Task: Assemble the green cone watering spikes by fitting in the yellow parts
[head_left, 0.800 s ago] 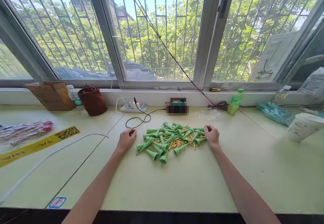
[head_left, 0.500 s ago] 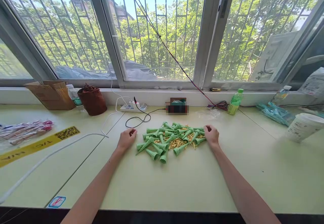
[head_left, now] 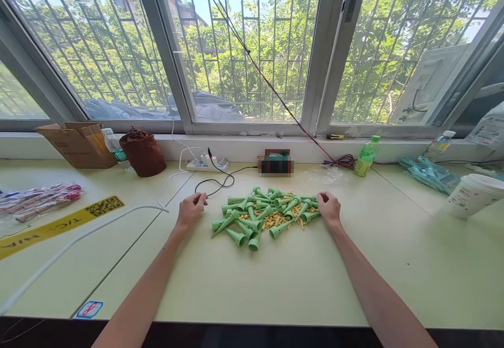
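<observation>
Green plastic cones (head_left: pixel 236 236), several of them with wide ribbed open ends and narrow tips, lie in a loose heap in front of me. Small yellow pieces (head_left: pixel 271 220) are scattered among and under them. Left of the heap, apart from it, my left hand (head_left: pixel 190 210) rests with its fingers curled and pinched together; whatever they hold, if anything, is hidden. My right hand (head_left: pixel 329 209) is at the heap's right edge, fingers curled inward beside the end of a green cone (head_left: pixel 309 199). Its fingertips are mostly hidden, so a grip on that cone cannot be confirmed.
Behind the heap stand a small box (head_left: pixel 275 164) and a power strip (head_left: pixel 207 165) with cables. A green bottle (head_left: pixel 366 156) and white cup (head_left: pixel 474 196) are to the right. A brown bag (head_left: pixel 142 153), carton (head_left: pixel 76 146) and yellow strip (head_left: pixel 65 225) lie left.
My left hand has shifted slightly left and up, and its fingers have drawn closer together. My right hand and the heap stay about where they were.
</observation>
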`<state>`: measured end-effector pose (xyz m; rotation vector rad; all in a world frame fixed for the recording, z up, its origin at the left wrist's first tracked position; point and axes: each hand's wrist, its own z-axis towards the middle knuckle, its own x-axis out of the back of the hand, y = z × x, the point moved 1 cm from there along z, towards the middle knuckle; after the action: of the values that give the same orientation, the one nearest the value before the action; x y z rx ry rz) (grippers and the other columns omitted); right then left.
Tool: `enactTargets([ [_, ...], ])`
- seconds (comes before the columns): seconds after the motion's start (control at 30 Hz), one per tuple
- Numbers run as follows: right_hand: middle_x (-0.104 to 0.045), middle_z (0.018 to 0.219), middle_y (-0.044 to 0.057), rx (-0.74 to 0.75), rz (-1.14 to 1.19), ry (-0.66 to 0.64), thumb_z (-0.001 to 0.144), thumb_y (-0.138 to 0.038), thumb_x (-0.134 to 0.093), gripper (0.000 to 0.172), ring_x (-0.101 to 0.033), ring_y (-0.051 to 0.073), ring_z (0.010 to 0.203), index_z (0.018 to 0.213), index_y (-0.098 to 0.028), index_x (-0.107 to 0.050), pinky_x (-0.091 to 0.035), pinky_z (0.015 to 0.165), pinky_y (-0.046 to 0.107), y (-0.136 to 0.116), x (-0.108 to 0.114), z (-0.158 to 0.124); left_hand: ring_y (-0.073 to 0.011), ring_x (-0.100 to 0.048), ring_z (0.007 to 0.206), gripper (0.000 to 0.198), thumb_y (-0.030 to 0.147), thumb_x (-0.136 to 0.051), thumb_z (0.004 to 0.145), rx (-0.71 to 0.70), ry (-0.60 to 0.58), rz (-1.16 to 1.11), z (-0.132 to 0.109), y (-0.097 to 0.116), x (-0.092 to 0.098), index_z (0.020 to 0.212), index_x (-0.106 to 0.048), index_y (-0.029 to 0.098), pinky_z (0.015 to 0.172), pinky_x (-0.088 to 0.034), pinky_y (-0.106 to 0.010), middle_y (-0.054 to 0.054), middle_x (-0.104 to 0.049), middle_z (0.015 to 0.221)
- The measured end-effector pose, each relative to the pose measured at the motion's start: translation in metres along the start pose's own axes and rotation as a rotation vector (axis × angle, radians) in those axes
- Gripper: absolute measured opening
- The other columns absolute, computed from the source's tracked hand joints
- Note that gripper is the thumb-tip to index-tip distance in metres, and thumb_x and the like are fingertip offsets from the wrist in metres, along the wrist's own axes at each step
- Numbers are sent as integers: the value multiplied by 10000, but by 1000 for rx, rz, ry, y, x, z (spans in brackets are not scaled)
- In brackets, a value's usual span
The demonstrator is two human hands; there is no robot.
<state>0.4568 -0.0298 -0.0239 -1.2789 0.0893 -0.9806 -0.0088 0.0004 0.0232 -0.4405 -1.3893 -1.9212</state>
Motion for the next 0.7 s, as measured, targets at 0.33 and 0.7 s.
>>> enactTargets([
  [0.33, -721, 786, 121, 24, 0, 2, 730, -350, -483, 280, -653, 246, 726, 789, -162, -683, -481, 742, 345, 0, -2, -1, -160, -619, 556, 411, 502, -530, 841, 156, 139, -435, 5, -5, 6, 702, -679, 144, 538, -518, -267, -63, -668, 611],
  [0.7, -728, 819, 120, -25, 10, -17, 748, -375, -499, 284, -669, 258, 788, 798, -167, -686, -488, 774, 356, 1, 0, -2, -229, -687, 690, 550, 651, -510, 792, 256, 136, -383, 6, -23, -6, 744, -693, 134, 646, -541, -311, -110, -708, 677],
])
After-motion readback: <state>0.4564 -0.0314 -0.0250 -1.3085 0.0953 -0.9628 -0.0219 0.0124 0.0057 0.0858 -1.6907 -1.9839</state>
